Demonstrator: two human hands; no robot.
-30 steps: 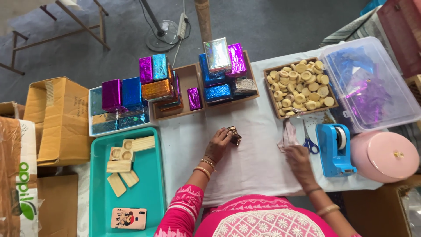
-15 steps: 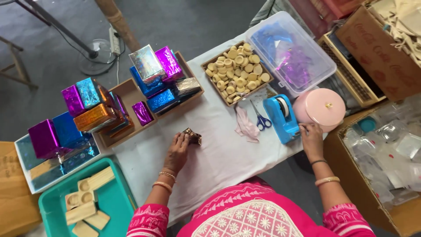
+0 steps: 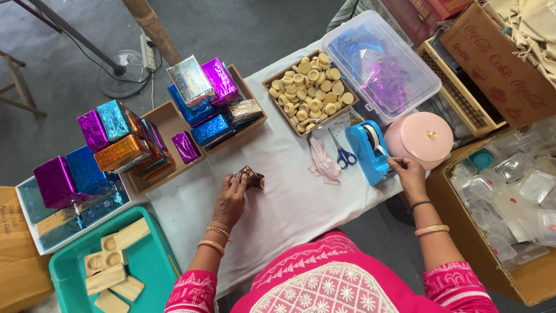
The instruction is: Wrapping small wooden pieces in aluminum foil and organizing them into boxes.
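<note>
Brown foil packet (image 3: pixel 252 177) pinned on the bench (image 3: pixel 289 203) by left hand (image 3: pixel 230 200).
Right hand (image 3: pixel 408 174) pinches at the blue tape dispenser (image 3: pixel 368 152); scissors (image 3: pixel 343 152) just beside it.

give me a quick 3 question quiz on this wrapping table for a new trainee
1. True or false: the left hand rests on a small foil-wrapped block lying on the white tablecloth.
2. Multiple choice: the right hand touches the front end of which thing? A) the scissors B) the blue tape dispenser C) the pink round tin
3. Fill in: the wooden tray beside the clear plastic box holds many pale round ____.

Key
1. True
2. B
3. Discs
</note>
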